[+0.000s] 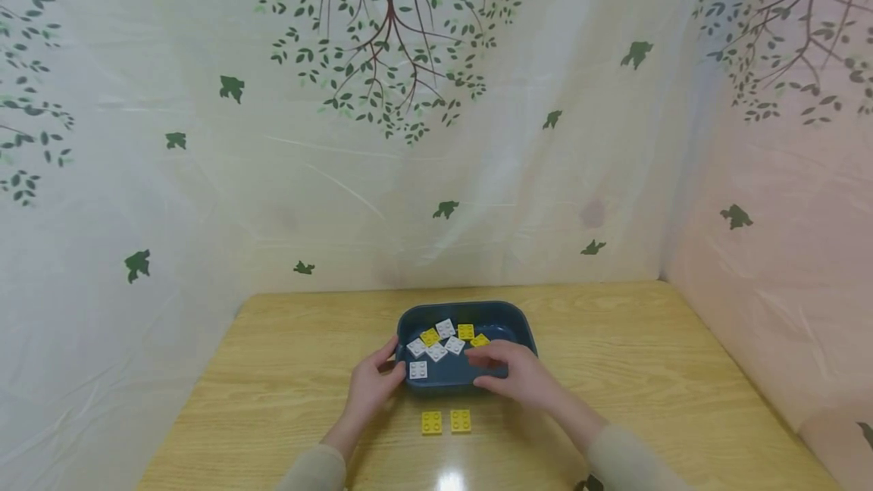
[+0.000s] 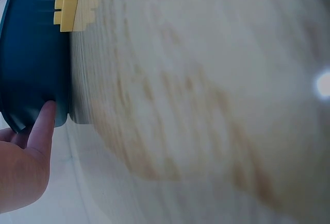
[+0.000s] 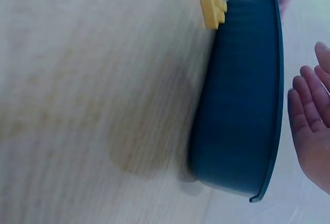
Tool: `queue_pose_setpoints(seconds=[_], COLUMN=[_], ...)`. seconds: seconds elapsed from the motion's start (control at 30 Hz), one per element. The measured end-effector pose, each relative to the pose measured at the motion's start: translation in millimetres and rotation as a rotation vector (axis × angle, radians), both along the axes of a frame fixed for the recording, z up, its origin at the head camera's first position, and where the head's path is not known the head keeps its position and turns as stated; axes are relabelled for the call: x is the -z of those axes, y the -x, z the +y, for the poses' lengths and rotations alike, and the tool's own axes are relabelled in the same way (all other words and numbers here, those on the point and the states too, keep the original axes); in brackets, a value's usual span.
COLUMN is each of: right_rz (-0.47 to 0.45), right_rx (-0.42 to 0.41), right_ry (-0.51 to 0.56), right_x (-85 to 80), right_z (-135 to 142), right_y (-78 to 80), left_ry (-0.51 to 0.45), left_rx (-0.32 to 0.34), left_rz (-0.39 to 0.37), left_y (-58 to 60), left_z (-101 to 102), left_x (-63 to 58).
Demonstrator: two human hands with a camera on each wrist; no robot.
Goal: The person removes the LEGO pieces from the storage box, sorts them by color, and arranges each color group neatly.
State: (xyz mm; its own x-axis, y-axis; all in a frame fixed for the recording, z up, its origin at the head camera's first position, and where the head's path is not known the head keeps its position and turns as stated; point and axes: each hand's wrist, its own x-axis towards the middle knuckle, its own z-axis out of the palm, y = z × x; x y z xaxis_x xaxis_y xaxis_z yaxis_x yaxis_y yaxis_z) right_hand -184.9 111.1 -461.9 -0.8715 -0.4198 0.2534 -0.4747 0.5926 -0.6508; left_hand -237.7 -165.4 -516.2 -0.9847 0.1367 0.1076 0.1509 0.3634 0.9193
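- Left hand grips one end of the dark-blue tray.
- Right hand hovers over the tray, free, thumb and fingers apart.
- White bricks and yellow bricks lie inside, between the hands.
- Two loose bricks sit on the worktop between the wrists.

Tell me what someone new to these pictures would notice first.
Probably the dark blue tray at mid-table, holding white bricks and yellow ones, with the left hand gripping its left end and the right hand above its right part. Then the two yellow bricks side by side on the table in front of it, and the leafy branches on the pale sheet behind.
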Motion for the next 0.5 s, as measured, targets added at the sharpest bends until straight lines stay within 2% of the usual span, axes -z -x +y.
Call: queue_pose_setpoints(seconds=[0.17, 0.5], right_rz=[-0.025, -0.107], right_rx=[0.056, 0.176], right_ry=[-0.021, 0.016], right_x=[3.3, 6.5], right_z=[0.1, -5.1], right_y=[15.6, 39.1], left_ry=[0.002, 0.012], left_rx=[-0.002, 0.006], left_rz=[0.003, -0.018], left_y=[-0.7, -0.9], left_z=[0.3, 0.0], left_x=[-0.4, 0.1])
